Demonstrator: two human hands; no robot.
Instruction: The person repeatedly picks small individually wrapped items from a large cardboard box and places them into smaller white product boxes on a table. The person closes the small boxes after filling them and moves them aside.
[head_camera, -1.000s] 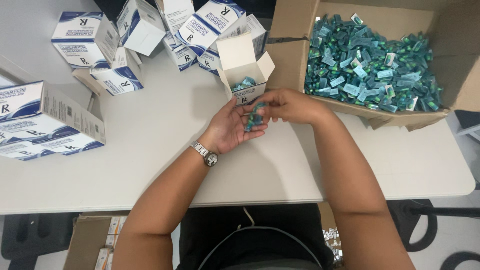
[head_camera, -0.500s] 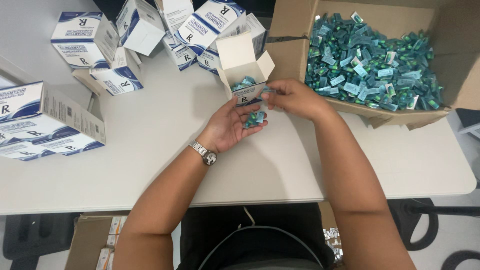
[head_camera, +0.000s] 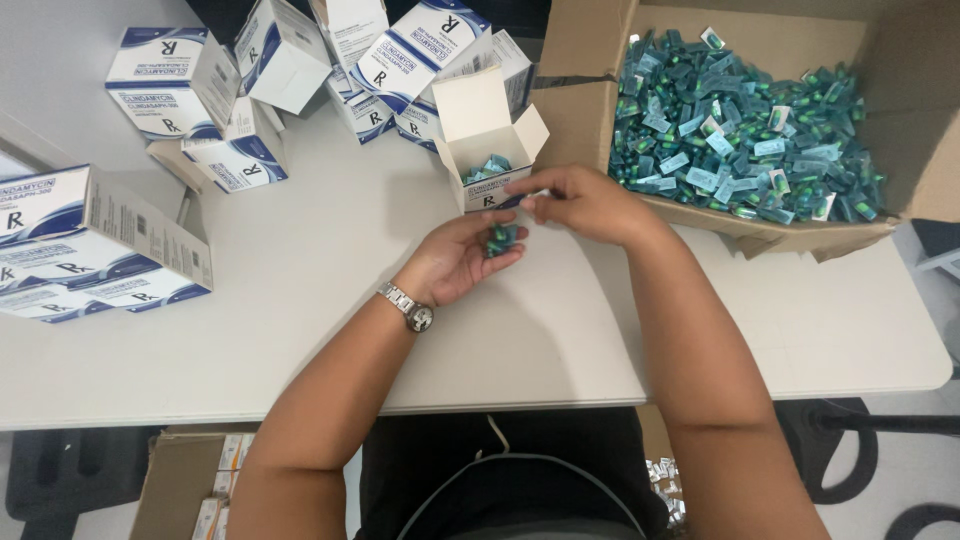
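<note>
A small stack of teal blister strips (head_camera: 500, 240) is cradled in the left hand (head_camera: 462, 255), palm up, fingers loosely curled around it, over the middle of the table (head_camera: 330, 300). The right hand (head_camera: 580, 200) is held just beside the open small white box (head_camera: 490, 150), thumb and forefinger pressed together; whether a strip is pinched between them cannot be told. More strips are seen inside the box, flaps up. A large cardboard carton (head_camera: 590, 120) heaped with the same strips sits at the far right edge. Closed white-and-blue boxes (head_camera: 165, 75) are scattered along the far and left edges.

Judged best: strips squared in the palm before insertion, fed flat and one at a time, flaps kept clear. Both forearms are angled inward; a wristwatch (head_camera: 410, 308) is worn on the left wrist.
</note>
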